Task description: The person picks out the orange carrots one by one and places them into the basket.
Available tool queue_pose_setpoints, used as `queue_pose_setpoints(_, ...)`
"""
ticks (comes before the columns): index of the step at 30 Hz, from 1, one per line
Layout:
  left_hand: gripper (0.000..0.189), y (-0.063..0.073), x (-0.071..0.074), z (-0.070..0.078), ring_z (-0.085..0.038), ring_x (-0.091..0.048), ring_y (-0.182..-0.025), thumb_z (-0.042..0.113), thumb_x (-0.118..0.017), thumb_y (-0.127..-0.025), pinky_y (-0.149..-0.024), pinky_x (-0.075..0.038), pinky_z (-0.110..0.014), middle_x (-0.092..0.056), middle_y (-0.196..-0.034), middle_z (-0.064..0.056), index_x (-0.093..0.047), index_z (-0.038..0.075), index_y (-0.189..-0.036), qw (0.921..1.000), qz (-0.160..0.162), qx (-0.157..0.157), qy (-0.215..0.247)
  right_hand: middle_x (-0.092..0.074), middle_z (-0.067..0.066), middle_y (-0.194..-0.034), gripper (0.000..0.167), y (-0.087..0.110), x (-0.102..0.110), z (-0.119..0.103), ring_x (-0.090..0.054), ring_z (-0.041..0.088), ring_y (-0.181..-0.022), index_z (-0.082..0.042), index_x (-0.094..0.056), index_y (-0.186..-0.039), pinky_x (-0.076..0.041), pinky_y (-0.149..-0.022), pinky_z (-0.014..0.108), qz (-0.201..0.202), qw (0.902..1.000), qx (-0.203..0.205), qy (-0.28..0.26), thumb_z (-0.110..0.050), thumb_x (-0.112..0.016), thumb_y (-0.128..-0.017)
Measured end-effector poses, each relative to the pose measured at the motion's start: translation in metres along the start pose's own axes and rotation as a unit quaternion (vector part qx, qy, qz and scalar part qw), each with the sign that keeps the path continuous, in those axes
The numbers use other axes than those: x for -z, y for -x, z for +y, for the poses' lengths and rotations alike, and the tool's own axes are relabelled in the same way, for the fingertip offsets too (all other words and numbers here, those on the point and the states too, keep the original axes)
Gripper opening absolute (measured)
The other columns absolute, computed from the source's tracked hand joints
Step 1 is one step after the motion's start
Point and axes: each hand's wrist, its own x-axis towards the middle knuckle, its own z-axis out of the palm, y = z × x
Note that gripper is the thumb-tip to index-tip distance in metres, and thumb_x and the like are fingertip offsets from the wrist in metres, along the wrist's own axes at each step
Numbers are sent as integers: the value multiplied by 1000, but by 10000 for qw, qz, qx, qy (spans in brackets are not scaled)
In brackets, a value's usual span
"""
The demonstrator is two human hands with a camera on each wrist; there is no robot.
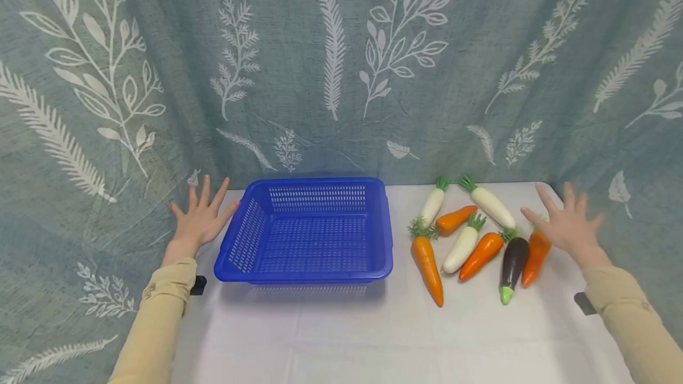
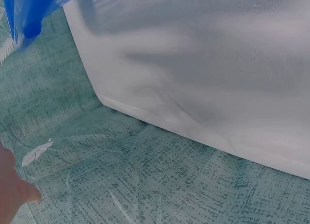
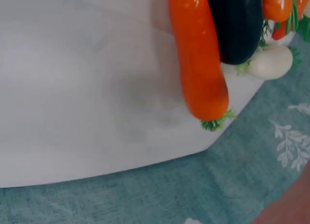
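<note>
1. Finding the left hand (image 1: 200, 224) at the left of the head view, with fingers spread straight and gripping nothing; close beside the blue basket (image 1: 304, 276), with contact impossible to tell.
2. Seeing the basket left of centre, upright on the white table (image 1: 331, 336), with its mesh floor in full view and no vegetable inside.
3. Noting, right of centre, a long carrot (image 1: 427, 265) pointing towards the bottom of the frame, just below an upper radish (image 1: 432, 205); beside them, a small carrot (image 1: 453, 222).
4. Continuing right with a middle radish (image 1: 460, 250), a slanting carrot (image 1: 482, 255) next to it, and a far radish (image 1: 493, 207) higher in the frame.
5. Reaching the right of the frame with a dark eggplant (image 1: 515, 259), green end downwards, and a rightmost carrot (image 1: 538, 253) alongside.
6. Showing the right hand (image 1: 570, 227) at the far right, slightly blurred, with fingers spread and gripping nothing; partly in front of the rightmost carrot's top in the head view, but apart from it in the right wrist view.
7. Judging progress: likely unstarted, with nothing in either hand, no vegetable in the basket, and all eight left to handle.
</note>
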Motion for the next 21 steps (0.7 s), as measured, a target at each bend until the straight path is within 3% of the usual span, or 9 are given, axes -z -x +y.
queue_pose_setpoints(21,77,5,-13,14,-58,9,-139,63,-24,-100,-96,10,-82,16,-160,-19,1,21,-158,9988,-216,-259,355,4,37,-154,81,2,-21,-47,3,65,-135,-20,-5,-158,-1,-95,85,-118,9978,645,60,-64,-35,-97)
